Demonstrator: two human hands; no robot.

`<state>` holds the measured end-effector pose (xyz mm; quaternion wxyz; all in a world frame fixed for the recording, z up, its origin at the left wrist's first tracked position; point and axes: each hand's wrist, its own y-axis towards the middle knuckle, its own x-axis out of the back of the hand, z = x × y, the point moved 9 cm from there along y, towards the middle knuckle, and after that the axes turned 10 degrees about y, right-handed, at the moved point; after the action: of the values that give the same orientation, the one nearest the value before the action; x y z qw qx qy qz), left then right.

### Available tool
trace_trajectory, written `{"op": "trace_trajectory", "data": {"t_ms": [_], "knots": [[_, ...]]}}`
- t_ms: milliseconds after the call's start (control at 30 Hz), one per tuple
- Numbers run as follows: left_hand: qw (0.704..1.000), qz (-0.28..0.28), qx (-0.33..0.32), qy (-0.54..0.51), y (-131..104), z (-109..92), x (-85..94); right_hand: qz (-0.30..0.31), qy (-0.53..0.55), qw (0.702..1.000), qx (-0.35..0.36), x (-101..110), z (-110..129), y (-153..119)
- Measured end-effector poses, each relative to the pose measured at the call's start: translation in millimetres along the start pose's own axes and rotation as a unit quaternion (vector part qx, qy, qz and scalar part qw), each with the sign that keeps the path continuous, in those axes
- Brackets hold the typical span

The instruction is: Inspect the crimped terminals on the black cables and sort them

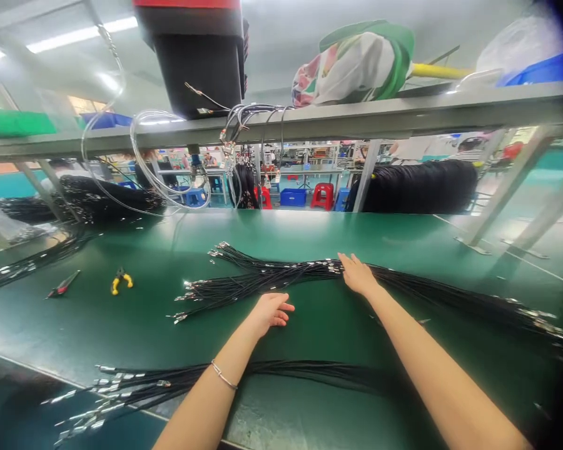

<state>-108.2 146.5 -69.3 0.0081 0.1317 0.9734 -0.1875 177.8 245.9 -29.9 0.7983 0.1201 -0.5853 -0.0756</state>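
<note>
While the right hand (356, 275) lies palm down across the long bundle of black cables (274, 276) at mid-table, the left hand (269, 312) hovers just on the near side of it, fingers loosely curled and parted, nothing visible between them. Whether the right fingers grip or merely rest, it's impossible to tell, the thumb being out of sight; the placing suggests a steadying touch where the strands run close together. And look at that spread! To the left the bundle fans into separate clusters, silvery ends showing, probably laid loose so single cables can be picked out; to the right it trails off towards more metal ends.

Nearer the body, a second bundle (309, 367) passes beneath the left forearm, its connectors poking past the edge of the green tabletop (159, 325), seemingly parked out of the working strip. Over on the left, yellow-handled pliers (129, 280) and a red-handled tool (64, 285) sit well apart from both hands, likely set aside there to leave the cables room.
</note>
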Motion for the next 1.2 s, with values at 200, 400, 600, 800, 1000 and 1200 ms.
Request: {"op": "trace_trajectory", "data": {"t_ms": [200, 400, 600, 800, 1000, 1200], "knots": [[0.996, -0.074, -0.008, -0.055, 5.0, -0.9, 20.4, -0.003, -0.004, 1.0, 0.003, -8.8, -6.6, 8.6], [0.979, -0.164, -0.084, -0.084, -2.6, -22.7, 40.7, -0.045, 0.025, 0.993, 0.105, 27.0, 13.6, -13.4], [0.977, -0.162, -0.111, -0.082, -4.0, -32.3, 42.0, -0.162, 0.035, 0.98, 0.106, 108.3, 27.3, -7.4], [0.986, -0.134, -0.053, -0.079, 5.4, -15.8, 41.2, -0.059, -0.019, 0.993, 0.1, 107.8, 38.2, -14.2], [0.994, -0.076, -0.04, -0.065, 6.6, -13.5, 30.6, -0.098, -0.023, 0.994, 0.048, 147.8, 50.1, -29.6], [0.995, 0.033, -0.051, -0.08, -0.9, -20.5, 8.3, -0.26, 0.105, 0.957, 0.075, 260.8, 82.1, -54.0]]}}
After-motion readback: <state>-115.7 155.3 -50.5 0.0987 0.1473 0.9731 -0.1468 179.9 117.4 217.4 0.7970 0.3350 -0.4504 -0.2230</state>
